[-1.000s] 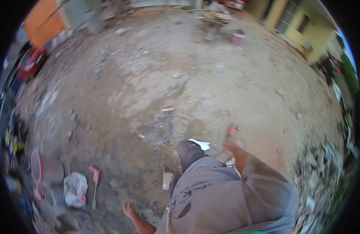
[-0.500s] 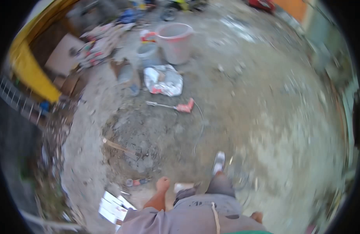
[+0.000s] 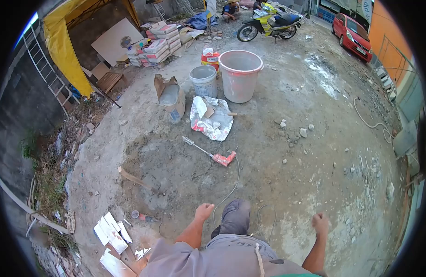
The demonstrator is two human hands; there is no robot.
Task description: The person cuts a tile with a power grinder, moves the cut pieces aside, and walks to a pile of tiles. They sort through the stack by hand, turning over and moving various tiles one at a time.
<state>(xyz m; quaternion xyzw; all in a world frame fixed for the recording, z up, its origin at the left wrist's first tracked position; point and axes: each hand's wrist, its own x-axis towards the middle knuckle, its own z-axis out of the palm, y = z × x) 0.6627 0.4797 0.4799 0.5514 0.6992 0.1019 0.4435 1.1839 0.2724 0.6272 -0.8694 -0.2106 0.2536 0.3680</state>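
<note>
At the lower middle, my left hand (image 3: 204, 211) hangs over the dirt ground with curled fingers; whether it holds anything is too small to tell. My right hand (image 3: 320, 222) is out to the right, its fingers also curled, contents not clear. Ahead of my left hand lies a red power mixer (image 3: 223, 159) with a metal shaft and a cable. Beyond it are an opened silver sack (image 3: 212, 119), an open paper bag of grey powder (image 3: 171, 99), a grey bucket (image 3: 203, 82) and a large pinkish tub (image 3: 240, 78).
A wooden-handled tool (image 3: 135, 179) lies in the grey mix patch. White broken boards (image 3: 112, 233) are at lower left, stacked sacks (image 3: 160, 44) and a ladder (image 3: 44, 64) farther back. A motorcycle (image 3: 270, 25), a red car (image 3: 353, 36) and a crouching person (image 3: 230, 10) are far off.
The view has tilted up and sharpened, showing more of the background. My right hand has come forward into fuller view, and my left hand sits slightly farther right.
</note>
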